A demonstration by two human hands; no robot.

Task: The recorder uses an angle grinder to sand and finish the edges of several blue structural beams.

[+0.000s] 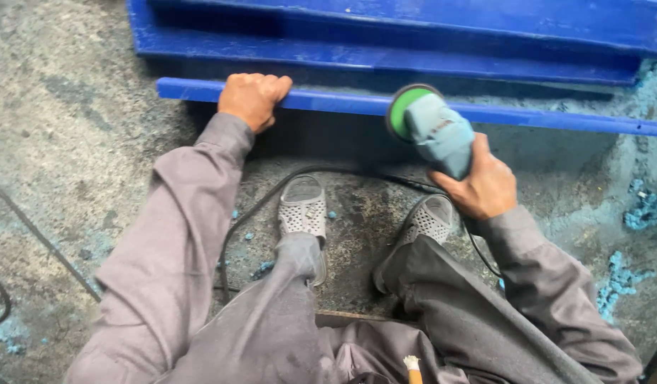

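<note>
My left hand (252, 98) grips the near edge of a blue plastic panel (343, 104) that runs across the upper part of the view. My right hand (483, 186) holds a grey-blue angle grinder (442, 135) by its body. Its green disc (402, 112) sits against the same blue edge, to the right of my left hand. Both arms are in grey sleeves. My knees and two grey perforated sandals (304, 210) are below the panel.
A black power cord (271, 195) loops over the concrete floor between my feet. Blue shavings (645, 210) lie on the floor at right. More blue panel ribs (385, 53) stack behind the edge. Another dark cable (37, 238) crosses the floor at left.
</note>
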